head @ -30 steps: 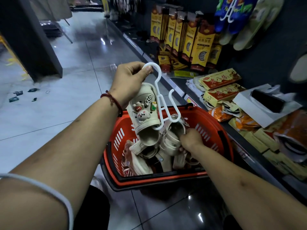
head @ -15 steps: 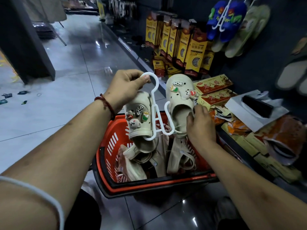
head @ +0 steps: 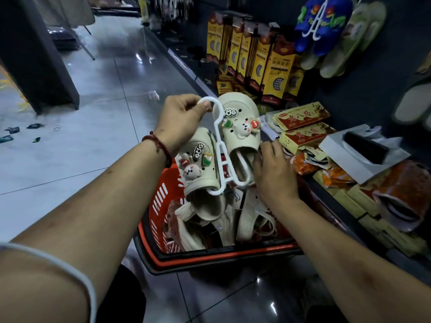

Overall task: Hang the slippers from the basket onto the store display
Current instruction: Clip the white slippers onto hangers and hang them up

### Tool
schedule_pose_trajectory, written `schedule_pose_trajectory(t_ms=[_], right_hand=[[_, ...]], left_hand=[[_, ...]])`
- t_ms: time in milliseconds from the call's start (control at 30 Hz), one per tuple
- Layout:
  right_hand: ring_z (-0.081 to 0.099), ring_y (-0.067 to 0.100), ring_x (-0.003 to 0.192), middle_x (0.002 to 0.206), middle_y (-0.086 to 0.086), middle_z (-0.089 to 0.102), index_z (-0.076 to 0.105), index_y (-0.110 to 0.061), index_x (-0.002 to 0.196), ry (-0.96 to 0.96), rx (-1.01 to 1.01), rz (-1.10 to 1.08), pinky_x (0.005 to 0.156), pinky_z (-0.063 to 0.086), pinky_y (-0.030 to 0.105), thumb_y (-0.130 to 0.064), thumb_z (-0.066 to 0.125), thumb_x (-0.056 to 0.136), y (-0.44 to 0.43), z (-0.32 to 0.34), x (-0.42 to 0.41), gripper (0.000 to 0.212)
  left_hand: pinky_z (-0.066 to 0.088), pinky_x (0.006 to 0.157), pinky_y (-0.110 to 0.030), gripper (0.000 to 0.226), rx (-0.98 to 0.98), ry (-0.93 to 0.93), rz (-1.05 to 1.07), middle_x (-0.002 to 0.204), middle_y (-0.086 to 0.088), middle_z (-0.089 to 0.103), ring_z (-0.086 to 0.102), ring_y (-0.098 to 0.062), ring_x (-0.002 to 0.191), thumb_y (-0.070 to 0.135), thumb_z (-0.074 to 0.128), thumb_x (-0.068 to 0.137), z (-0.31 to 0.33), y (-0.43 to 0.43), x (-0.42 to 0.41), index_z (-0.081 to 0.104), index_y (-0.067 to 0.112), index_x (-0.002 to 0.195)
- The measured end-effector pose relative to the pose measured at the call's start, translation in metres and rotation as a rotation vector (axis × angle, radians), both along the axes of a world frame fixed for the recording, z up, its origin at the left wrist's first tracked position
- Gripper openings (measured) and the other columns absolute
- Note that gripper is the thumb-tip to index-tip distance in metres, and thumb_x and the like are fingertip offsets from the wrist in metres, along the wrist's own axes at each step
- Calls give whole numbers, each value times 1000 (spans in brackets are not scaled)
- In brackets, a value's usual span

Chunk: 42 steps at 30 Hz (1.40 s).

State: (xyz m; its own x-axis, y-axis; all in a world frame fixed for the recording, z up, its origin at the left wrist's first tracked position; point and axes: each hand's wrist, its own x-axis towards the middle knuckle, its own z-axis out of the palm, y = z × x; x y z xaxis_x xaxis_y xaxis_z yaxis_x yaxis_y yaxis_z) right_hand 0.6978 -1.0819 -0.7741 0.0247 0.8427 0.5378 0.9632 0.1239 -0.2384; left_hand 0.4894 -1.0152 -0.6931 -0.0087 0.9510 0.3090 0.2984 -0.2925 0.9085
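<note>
My left hand (head: 180, 117) pinches the hook of a white plastic hanger (head: 220, 145) above the red basket (head: 161, 201). A cream slipper with cartoon charms (head: 198, 169) hangs on the hanger's left prong. My right hand (head: 271, 170) holds a second matching cream slipper (head: 240, 123) by its heel end, and the hanger's right prong sits in that slipper's opening. More cream slippers (head: 247, 220) lie in the basket. On the dark display wall hang blue slippers (head: 323, 24) on a white hanger and pale green slippers (head: 349, 40).
Yellow and brown insole packs (head: 254, 59) stand on the shelf at right. Red boxes (head: 300, 116), orange packets (head: 396, 190) and an open white box (head: 363, 155) crowd the shelf beside the basket. Grey tiled floor (head: 81, 148) stretches left, with a dark pillar (head: 39, 59) beyond.
My right hand lifted the second slipper out of the basket and brought it up against the hanger's right prong. My left hand kept hold of the hook.
</note>
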Motion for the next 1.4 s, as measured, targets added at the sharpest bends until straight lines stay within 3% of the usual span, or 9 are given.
schedule_pose_trajectory(t_ms=[200,267,367,500,667,1000,1200,1300,1400], right_hand=[[58,35,66,111,11,50,47,-11,105,-80,-11,23,45,44,37,-24,43,97,-6,-9,2,15],[59,33,73,111,8,47,47,-13,107,-147,-67,31,46,46,37,-25,42,98,-7,-13,2,16],[56,37,77,110,9,48,48,-10,106,-4,-93,69,56,38,37,-23,51,100,-11,-12,-3,14],[55,40,77,111,9,50,49,-10,105,148,-104,111,63,45,45,-29,48,103,-13,-8,-4,19],[53,38,74,107,7,49,50,-11,106,168,-110,111,63,45,44,-30,50,102,-11,-6,-3,20],[51,29,74,90,6,51,43,-8,106,310,-128,136,58,39,38,-20,56,98,-2,1,-2,19],[60,32,77,89,12,63,43,-11,113,405,-310,20,60,39,33,-22,56,97,14,1,8,23],[54,29,77,85,7,58,48,-8,113,419,-368,48,63,36,31,-20,56,97,15,2,1,22],[50,20,73,83,1,53,51,-7,114,513,-365,17,61,33,29,-20,59,95,16,-1,3,25]], left_hand=[[48,66,-30,16,22,-151,177,54,22,58,51,-4,59,32,66,94,1,12,-20,76,27,82],[51,68,-34,16,34,-181,172,56,20,58,50,-6,60,35,66,92,2,15,-27,77,25,85],[44,63,-30,16,38,-160,123,56,18,57,47,-6,59,33,66,92,3,16,-30,77,25,83],[38,55,-22,17,23,-104,26,54,17,54,43,-5,55,27,65,96,5,12,-26,75,24,83],[42,58,-23,21,-5,-26,-32,54,18,55,46,-5,58,28,64,97,6,3,-22,73,29,78],[43,58,-23,21,-82,-2,-115,55,12,54,46,-4,57,24,63,98,9,-10,-8,75,21,82],[42,54,-15,20,13,66,-90,60,11,55,46,4,52,24,63,98,2,-12,4,77,12,92],[41,56,-11,18,123,136,-32,64,13,60,49,6,56,24,62,98,1,-18,9,76,16,91],[40,54,-14,18,18,142,-141,53,18,58,48,6,51,23,62,98,4,-21,16,72,23,83]])
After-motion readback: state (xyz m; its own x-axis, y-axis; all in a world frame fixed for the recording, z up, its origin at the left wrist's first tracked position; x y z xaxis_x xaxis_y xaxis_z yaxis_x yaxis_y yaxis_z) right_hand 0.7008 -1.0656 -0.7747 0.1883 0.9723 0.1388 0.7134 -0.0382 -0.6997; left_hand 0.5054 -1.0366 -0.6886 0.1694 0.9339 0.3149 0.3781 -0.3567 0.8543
